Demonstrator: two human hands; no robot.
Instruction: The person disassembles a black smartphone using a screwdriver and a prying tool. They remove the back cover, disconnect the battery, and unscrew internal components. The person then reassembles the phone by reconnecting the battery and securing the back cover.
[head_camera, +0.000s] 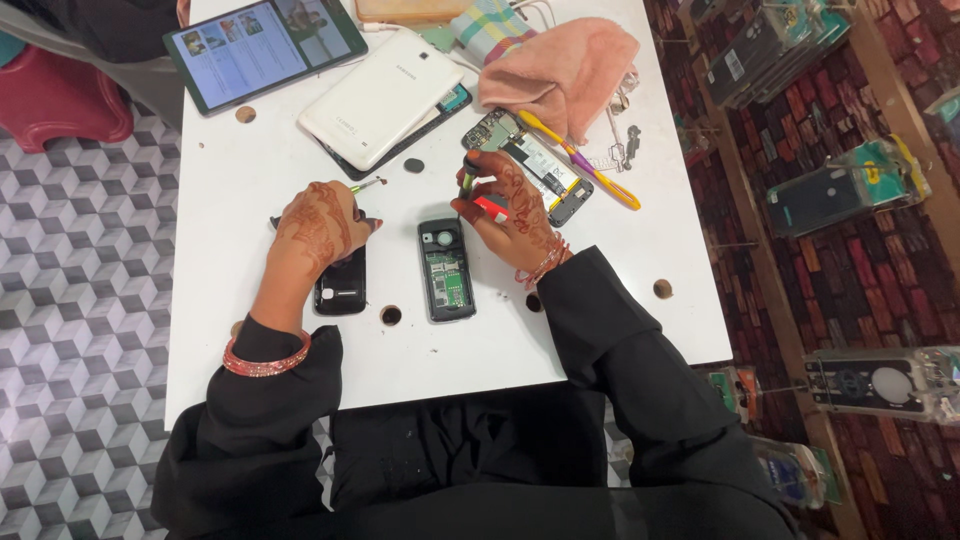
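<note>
While your right hand (510, 215) grips a screwdriver (469, 178), its fingers are curled together round the green and black shaft, with a red part of the tool showing at the palm. The tip points down toward the open phone (446, 270), which lies flat on the table (250, 180) just below and left of that hand, back cover off and green board exposed.

Your left hand (315, 228) rests fingers bent and close together on a black cover (340, 285), pressing its upper end; a thin green-handled tool (366, 185) pokes out from between the fingertips. Whether it is pinched or only lying under them, you cannot tell from this view.

Beyond your right hand, a second opened phone (528, 165) lies at a slant, with a yellow and purple pry tool (580, 160) across it. A pink cloth (565, 70) is heaped just behind. Farther left lies a white tablet (380, 95), face down, over a darker device, and a tablet with a lit screen (262, 48) sits at the far corner. Small dark round holes dot the table near both hands. Phone cases (845, 195) lie on the patterned floor to your right.
</note>
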